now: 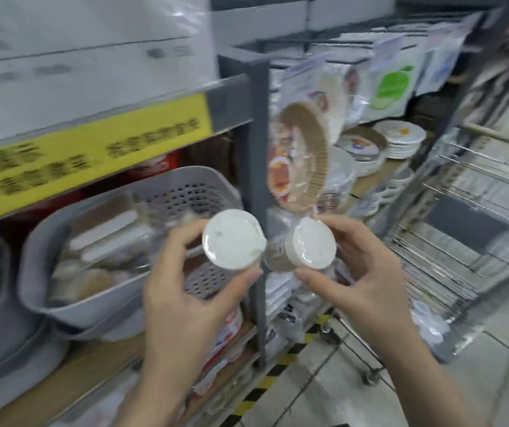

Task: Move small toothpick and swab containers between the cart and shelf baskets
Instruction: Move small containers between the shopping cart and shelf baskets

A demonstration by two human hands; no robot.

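Observation:
Each of my hands holds a small round container with a white lid, side by side in the middle of the view. My left hand (185,291) grips the left container (232,240) between thumb and fingers, its lid facing me. My right hand (367,272) grips the right container (304,246), whose clear body shows tan contents. Both are held in front of the grey shelf post, beside the grey perforated basket (99,303) on the shelf, which holds several packs of sticks. The wire cart (462,235) stands to the right.
A grey shelf post (257,167) rises just behind the containers. Packs of paper plates and liners (305,155) hang on the right of it, with stacked plates behind. A yellow label strip (92,155) runs along the upper shelf edge. Black-yellow floor tape (277,368) borders the shelf base.

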